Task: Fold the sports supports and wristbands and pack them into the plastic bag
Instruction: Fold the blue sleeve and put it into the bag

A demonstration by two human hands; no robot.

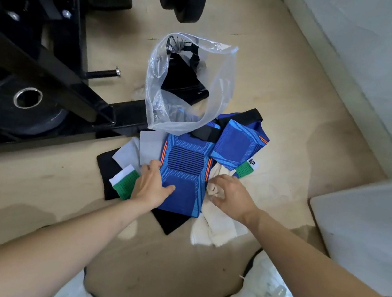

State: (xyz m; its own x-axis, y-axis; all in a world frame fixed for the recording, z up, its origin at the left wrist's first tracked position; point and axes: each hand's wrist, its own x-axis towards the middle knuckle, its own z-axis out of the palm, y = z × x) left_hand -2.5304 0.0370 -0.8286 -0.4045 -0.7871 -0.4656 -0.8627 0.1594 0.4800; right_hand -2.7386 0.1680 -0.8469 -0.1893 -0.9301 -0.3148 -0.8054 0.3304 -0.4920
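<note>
On flr (283,115): blue ribbed support (183,172), flat.

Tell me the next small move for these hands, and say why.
Probably fold the blue knee support in half, near end toward the plastic bag. It lies flat and unfolded, the left hand rests on its edge, the right hand is beside it, and the bag lies open beyond.
</note>
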